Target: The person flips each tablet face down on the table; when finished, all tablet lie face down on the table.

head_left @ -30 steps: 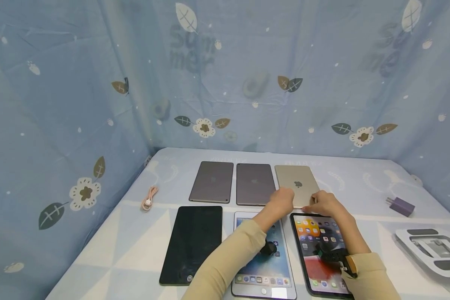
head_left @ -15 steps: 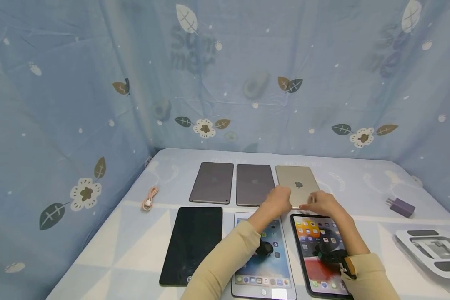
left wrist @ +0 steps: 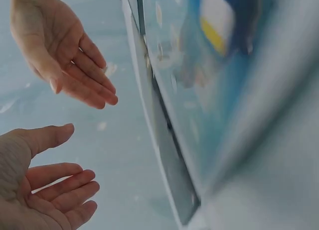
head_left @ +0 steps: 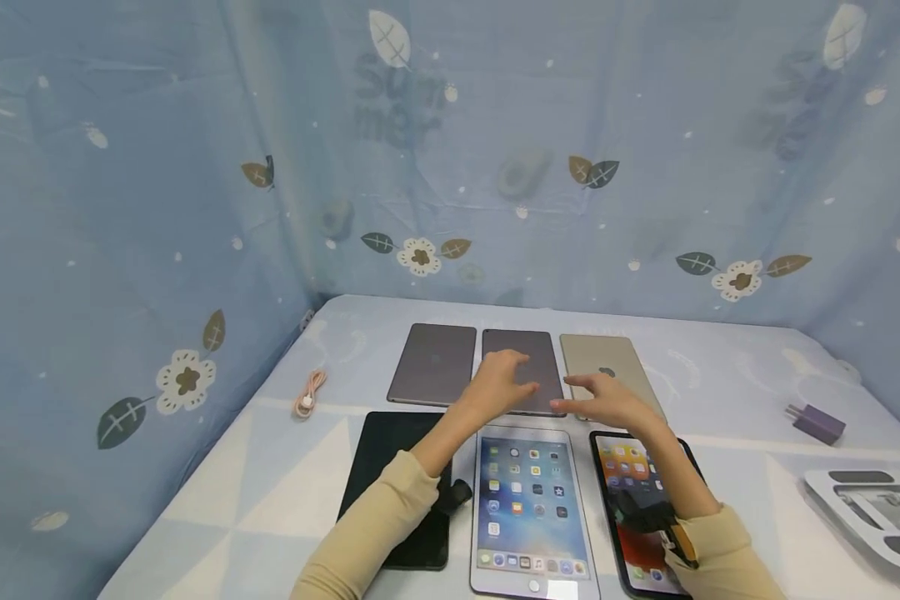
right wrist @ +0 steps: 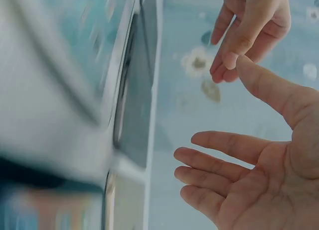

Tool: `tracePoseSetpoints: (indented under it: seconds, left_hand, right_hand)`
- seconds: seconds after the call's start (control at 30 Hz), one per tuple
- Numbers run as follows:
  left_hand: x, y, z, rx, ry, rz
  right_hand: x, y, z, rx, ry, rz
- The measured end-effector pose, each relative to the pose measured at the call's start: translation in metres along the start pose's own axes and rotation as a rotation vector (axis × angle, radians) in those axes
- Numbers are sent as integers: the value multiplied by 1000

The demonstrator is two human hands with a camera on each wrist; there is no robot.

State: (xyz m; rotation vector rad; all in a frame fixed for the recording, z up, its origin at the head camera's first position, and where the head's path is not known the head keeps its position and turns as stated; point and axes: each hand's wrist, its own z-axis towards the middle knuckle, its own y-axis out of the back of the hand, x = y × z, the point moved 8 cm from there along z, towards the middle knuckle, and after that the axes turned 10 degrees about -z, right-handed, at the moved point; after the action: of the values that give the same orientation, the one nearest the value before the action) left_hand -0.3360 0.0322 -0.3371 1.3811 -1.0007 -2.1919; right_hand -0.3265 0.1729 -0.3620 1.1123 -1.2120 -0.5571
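Observation:
My left hand (head_left: 495, 385) is over the middle grey tablet (head_left: 542, 350), and my right hand (head_left: 607, 403) is over the lower part of the gold tablet (head_left: 600, 348). Both hold nothing, thumbs and fingers spread and facing each other across a gap. A second grey tablet (head_left: 431, 362) lies face down at the back left. In front lie a white tablet (head_left: 532, 508) with its app icons lit, a black-rimmed tablet (head_left: 628, 475) with a lit screen, partly under my right arm, and a dark-screened tablet (head_left: 390, 442), partly behind my left forearm. The left wrist view shows both palms.
A coiled pink cable (head_left: 309, 396) lies on the left of the table. On the right are a purple plug charger (head_left: 817, 423) and a white-and-grey folding stand (head_left: 873, 508). Patterned blue curtains (head_left: 525, 125) close off the back and sides.
Both hands have left the gold tablet's front edge, empty. They have moved leftward and up, my left hand farther, and the fingers have spread. The head view has shifted slightly.

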Motion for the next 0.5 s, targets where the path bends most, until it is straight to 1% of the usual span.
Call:
tracePoseSetpoints:
  seconds: [0.1,0.2,0.33,0.43,0.5]
  left_hand:
    - [8,20,-12,-39,-10,6]
    - [17,34,-25,-74,-6,8]
    - [27,46,-40,-105,-14,29]
    - [33,53,-50,-108,-19,61]
    - [39,59,-57,-112,-9,88]
  right_hand:
    - [21,-6,6,10,43,8]
    - [40,-14,13,24,68,13]
    - [64,-31,21,56,80,14]
    - [82,-44,28,78,105,5]
    - [93,-52,33,91,126,12]
